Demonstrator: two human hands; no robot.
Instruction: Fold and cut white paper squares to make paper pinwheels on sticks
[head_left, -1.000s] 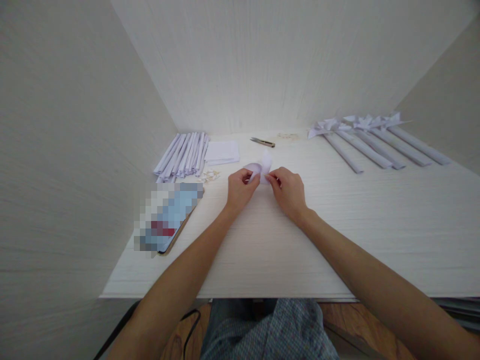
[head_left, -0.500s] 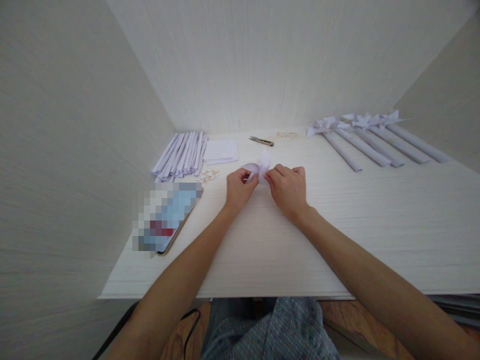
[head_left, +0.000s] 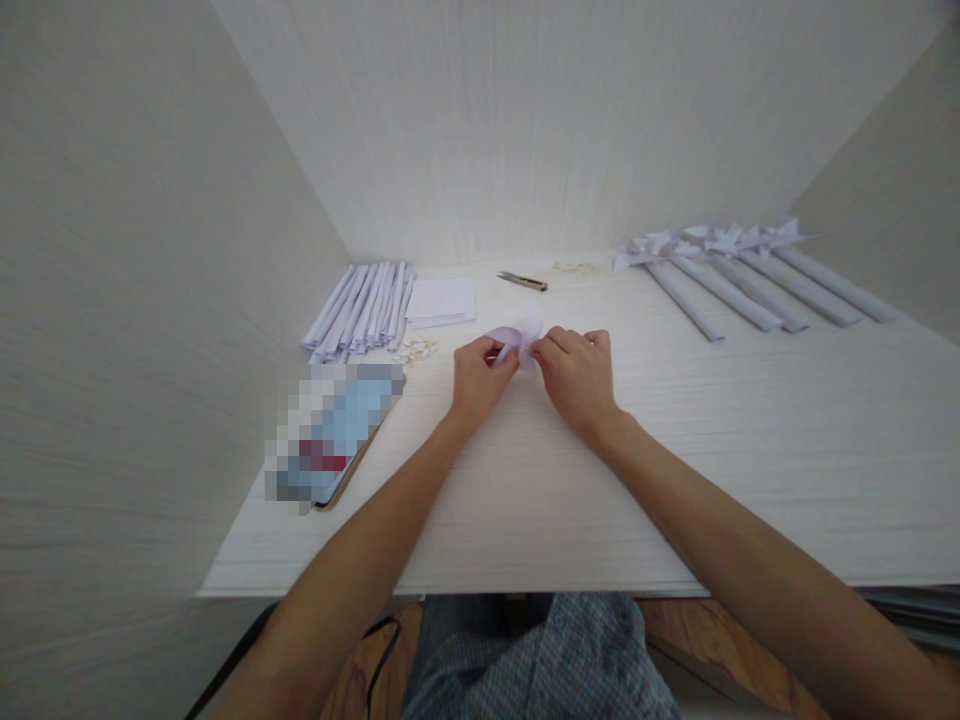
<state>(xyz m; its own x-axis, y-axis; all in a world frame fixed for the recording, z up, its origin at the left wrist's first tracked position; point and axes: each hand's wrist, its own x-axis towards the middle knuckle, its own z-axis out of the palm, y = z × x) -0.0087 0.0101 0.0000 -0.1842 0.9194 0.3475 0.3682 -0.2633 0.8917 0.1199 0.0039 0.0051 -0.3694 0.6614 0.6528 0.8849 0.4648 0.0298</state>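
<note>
My left hand (head_left: pixel 480 377) and my right hand (head_left: pixel 576 377) meet over the middle of the white table (head_left: pixel 675 480). Both pinch a small folded piece of white paper (head_left: pixel 520 336), whose curled flaps stick up between the fingertips. The lower part of the paper is hidden by my fingers.
A bundle of rolled white paper sticks (head_left: pixel 364 308) lies at the back left, with a stack of paper squares (head_left: pixel 442 301) and small pins (head_left: pixel 417 348) beside it. A small cutter (head_left: pixel 523 282) lies at the back. Several finished paper pinwheels (head_left: pixel 739 280) lie at the right. A blurred phone (head_left: pixel 330 432) lies at the left.
My right hand has shifted slightly left and closed tighter on the paper; the upright flap has bent lower. My left hand has barely moved.
</note>
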